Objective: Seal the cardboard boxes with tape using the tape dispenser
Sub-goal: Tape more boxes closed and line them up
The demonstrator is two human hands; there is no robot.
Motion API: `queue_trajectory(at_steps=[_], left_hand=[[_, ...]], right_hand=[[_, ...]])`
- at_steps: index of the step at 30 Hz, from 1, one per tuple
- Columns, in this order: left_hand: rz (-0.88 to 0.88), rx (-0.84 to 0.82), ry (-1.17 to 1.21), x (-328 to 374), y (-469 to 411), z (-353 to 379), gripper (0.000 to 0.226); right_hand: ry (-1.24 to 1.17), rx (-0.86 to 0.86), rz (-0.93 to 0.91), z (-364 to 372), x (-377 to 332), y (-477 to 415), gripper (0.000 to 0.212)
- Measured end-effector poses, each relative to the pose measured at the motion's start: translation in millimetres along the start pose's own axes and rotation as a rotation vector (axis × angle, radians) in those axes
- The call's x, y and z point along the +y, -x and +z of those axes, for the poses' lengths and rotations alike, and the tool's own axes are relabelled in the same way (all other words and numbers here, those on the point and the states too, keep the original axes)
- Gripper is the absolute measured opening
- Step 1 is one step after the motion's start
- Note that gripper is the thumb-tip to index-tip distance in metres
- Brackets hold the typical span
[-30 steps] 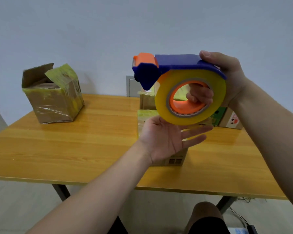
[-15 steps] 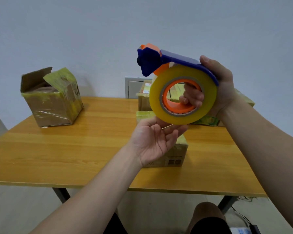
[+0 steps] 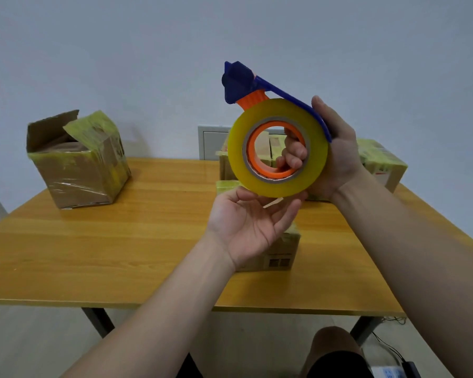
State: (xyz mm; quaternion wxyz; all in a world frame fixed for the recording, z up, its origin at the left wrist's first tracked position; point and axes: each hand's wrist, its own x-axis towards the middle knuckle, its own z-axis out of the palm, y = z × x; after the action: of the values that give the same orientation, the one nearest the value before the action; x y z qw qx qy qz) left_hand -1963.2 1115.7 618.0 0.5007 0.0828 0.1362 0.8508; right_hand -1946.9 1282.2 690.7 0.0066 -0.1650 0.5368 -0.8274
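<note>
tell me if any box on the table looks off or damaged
The far-left box stands out: its top flaps gape open, one sticking up, and wrinkled yellowish tape is plastered unevenly over its top and sides.

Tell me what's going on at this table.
A person's right hand holds a blue and orange plastic tape dispenser, loaded with a yellowish roll of tape, above the wooden table, fingers hooked through the core. The left hand cups under the roll beside a loose tape end. The dispenser is clear of the small cardboard box below.
</note>
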Motion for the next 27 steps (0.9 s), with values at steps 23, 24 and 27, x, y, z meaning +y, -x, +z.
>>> queue_trajectory(at_steps=[23, 24, 27], left_hand=[[0.449, 0.408, -0.542, 15.4, 9.3, -15.5, 0.038], [0.513, 0.437, -0.696, 13.9, 8.1, -17.4, 0.039], [0.654, 0.522, -1.11, 12.1, 5.5, -21.6, 0.059]], right_hand=[[-0.519, 0.598, 0.019, 1.4, 29.8, -14.1, 0.053], [-0.516, 0.619, 0.028, 1.0, 31.6, -14.2, 0.053], [-0.556, 0.679, 0.037, -0.4, 38.7, -13.2, 0.056]])
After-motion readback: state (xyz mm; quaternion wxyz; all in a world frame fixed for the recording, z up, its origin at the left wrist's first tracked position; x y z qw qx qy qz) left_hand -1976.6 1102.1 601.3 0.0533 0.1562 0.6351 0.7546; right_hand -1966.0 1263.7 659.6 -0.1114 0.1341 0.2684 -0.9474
